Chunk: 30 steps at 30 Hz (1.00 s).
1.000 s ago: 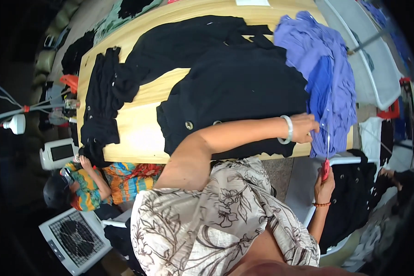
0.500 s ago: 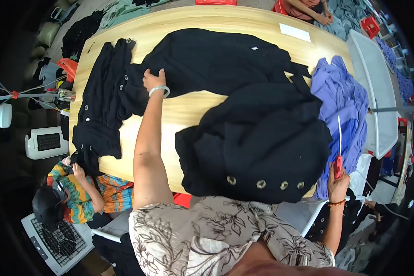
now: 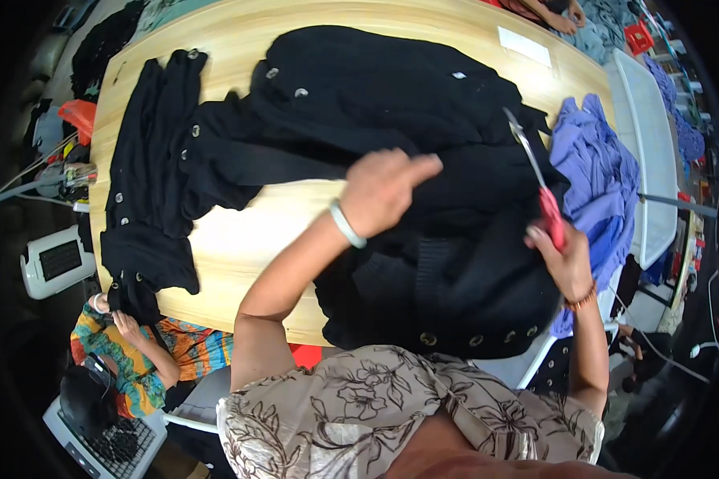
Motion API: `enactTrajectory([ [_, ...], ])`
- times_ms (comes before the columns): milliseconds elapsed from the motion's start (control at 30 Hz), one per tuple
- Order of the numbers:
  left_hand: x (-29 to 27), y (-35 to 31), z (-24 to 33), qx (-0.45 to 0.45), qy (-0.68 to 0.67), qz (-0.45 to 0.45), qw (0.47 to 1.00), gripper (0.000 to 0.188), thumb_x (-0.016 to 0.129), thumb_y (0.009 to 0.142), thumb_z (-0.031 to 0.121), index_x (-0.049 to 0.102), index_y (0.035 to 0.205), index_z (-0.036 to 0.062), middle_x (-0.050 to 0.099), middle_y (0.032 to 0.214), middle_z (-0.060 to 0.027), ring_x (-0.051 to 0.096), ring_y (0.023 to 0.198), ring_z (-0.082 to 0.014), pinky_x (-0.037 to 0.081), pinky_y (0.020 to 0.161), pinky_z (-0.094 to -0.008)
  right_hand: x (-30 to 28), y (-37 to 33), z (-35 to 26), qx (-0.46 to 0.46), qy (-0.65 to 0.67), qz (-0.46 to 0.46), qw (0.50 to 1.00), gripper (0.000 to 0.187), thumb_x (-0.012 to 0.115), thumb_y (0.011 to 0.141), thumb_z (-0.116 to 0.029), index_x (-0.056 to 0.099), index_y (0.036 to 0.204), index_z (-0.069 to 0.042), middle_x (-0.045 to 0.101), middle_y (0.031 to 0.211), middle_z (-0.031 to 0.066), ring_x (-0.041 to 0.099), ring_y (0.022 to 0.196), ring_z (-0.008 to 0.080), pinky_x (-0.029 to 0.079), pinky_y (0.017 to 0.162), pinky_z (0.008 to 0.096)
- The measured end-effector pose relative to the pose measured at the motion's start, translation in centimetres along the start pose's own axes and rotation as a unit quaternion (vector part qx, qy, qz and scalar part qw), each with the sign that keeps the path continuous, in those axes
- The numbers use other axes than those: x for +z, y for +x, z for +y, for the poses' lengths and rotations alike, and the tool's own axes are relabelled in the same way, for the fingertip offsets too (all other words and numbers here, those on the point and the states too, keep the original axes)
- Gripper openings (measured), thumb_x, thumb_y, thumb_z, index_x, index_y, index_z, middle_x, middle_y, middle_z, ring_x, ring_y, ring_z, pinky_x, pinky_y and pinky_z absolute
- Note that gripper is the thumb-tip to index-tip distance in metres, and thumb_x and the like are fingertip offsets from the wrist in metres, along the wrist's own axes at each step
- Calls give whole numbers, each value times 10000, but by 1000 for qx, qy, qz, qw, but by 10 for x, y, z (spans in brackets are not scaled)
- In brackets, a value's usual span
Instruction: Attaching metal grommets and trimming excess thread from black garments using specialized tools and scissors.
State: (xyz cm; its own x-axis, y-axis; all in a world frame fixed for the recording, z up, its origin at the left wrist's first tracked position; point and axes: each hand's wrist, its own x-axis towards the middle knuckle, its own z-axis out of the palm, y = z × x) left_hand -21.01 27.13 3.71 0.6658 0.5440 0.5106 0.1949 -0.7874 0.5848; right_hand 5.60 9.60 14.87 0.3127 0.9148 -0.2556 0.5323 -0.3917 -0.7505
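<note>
My right hand (image 3: 566, 259) grips a pair of scissors (image 3: 551, 219) by its red handles. Its metal blades point away from me, over the right part of a black knit garment pile (image 3: 487, 180). Above the middle of this black cloth is my left hand (image 3: 379, 191), with a pale bangle at the wrist. One finger stretches out to the right; the others are partly hidden and slightly blurred. Nothing shows in that hand. Shiny round buttons or eyelets line the near edge of the pile, and a ribbed band shows in its middle.
More black buttoned garments (image 3: 148, 160) lie along the table's left side. Purple cloth (image 3: 591, 172) hangs over the right edge, beside a white plastic bin (image 3: 651, 160). A white paper strip (image 3: 524, 46) lies at the far right. A co-worker (image 3: 124, 359) sits at the near left corner.
My left hand has left the far-left part of the black cloth and come right and nearer. The scissors have moved left and away from me, from beside the purple cloth to over the black cloth.
</note>
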Motion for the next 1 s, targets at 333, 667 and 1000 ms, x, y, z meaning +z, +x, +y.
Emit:
enactTrajectory([
  [333, 54, -41, 99, 48, -115, -107, 986, 535, 561, 784, 20, 583, 1306, 135, 559, 1183, -165, 542, 1139, -366, 447, 970, -454, 103, 77, -28, -85, -155, -258, 950, 524, 801, 714, -403, 594, 796, 72, 647, 772, 241, 667, 798, 397, 516, 725, 438],
  [667, 21, -84, 48, -184, 65, -47, 980, 522, 739, 733, 109, 552, 1220, 81, 646, 1048, -97, 598, 974, -312, 425, 869, -423, 60, 66, -18, -19, -34, -246, 968, 407, 782, 760, -145, 648, 1082, 65, 654, 857, 124, 616, 785, 180, 490, 758, 314],
  [1000, -95, -154, -54, -267, 351, -153, 884, 259, 747, 678, 101, 728, 929, 160, 714, 889, -57, 663, 903, -263, 472, 815, -412, -28, 29, 1, -71, -37, 29, 996, 173, 667, 829, -124, 563, 751, -8, 439, 631, -60, 403, 595, 48, 346, 509, 278],
])
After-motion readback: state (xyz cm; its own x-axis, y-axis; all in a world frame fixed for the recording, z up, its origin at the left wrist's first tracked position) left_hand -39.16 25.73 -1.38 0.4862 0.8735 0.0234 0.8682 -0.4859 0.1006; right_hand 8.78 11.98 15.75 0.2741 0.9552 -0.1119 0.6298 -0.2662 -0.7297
